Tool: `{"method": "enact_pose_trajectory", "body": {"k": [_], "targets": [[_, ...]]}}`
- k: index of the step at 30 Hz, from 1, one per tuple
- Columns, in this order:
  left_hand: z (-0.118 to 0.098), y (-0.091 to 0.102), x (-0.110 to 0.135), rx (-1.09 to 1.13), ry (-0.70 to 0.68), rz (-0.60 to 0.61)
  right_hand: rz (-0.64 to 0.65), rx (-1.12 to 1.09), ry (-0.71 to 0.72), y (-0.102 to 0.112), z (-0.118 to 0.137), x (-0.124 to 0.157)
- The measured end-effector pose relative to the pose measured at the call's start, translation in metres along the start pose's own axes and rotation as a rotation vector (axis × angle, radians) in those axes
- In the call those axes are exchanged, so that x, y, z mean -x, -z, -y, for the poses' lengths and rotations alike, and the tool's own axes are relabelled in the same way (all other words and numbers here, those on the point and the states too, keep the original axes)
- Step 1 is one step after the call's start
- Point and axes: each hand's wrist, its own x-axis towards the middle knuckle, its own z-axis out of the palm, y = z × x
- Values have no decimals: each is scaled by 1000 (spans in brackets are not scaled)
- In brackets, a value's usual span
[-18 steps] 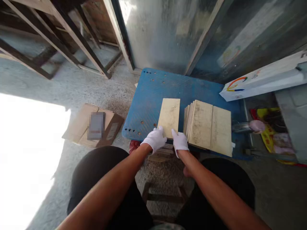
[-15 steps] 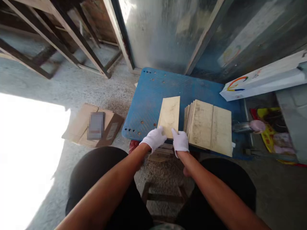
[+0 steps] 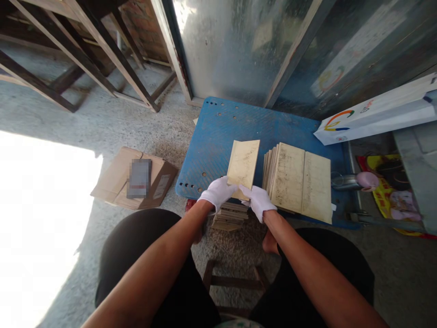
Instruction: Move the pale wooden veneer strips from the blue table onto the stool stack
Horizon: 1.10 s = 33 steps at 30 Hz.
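Both my hands wear white gloves and grip the near end of a thin pale wooden board (image 3: pixel 243 165), which is tilted up over the blue perforated panel (image 3: pixel 211 146). My left hand (image 3: pixel 217 193) pinches the board's near left corner. My right hand (image 3: pixel 258 200) holds its near right corner. Just right of the board lies a fanned stack of similar boards (image 3: pixel 297 180) on the blue panel. Below my hands, on the ground, sits a second small pile of boards (image 3: pixel 230 216).
Flattened cardboard (image 3: pixel 134 178) lies on the concrete floor at left. A white paper bag (image 3: pixel 375 114) leans at right above yellow packaging (image 3: pixel 389 189) and a metal tool (image 3: pixel 343 181). Metal sheeting (image 3: pixel 239 50) stands behind the panel; wooden frames (image 3: pixel 88 50) stand at back left.
The board's near end has lifted and turned slightly. My right hand slid from on top of the edge to under the near right corner. The pile on the ground shows more.
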Motion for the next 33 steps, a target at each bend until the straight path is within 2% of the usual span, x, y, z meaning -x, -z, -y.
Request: {"method": "enact_pose_trajectory", "body": {"k": [4, 7, 9, 11, 13, 17, 21, 23, 26, 29, 33], "targets": [[-5, 22, 5, 48, 73, -172, 166, -169, -21, 2, 11, 24], [-9, 40, 14, 299, 82, -253, 255, -152, -19, 9, 17, 50], [-11, 49, 21, 604, 16, -196, 300, -120, -21, 15, 18, 67], [-13, 55, 26, 905, -106, -57, 348, -75, -18, 22, 16, 83], [-14, 56, 29, 1087, -188, 84, 394, -21, -10, 27, 13, 96], [-14, 51, 31, 1175, -121, 176, 454, 100, -4, 34, 7, 106], [-18, 41, 38, 1075, -106, 212, 516, 221, 37, 42, 16, 99], [-22, 37, 43, 1022, -128, 234, 447, 306, 135, 50, 32, 94], [-29, 32, 52, 950, -145, 259, 197, 385, 317, 64, 62, 93], [-34, 26, 60, 861, -148, 248, 33, 403, 348, 73, 84, 99], [-34, 15, 65, 791, -169, 236, 1, 554, 274, 75, 91, 108]]}}
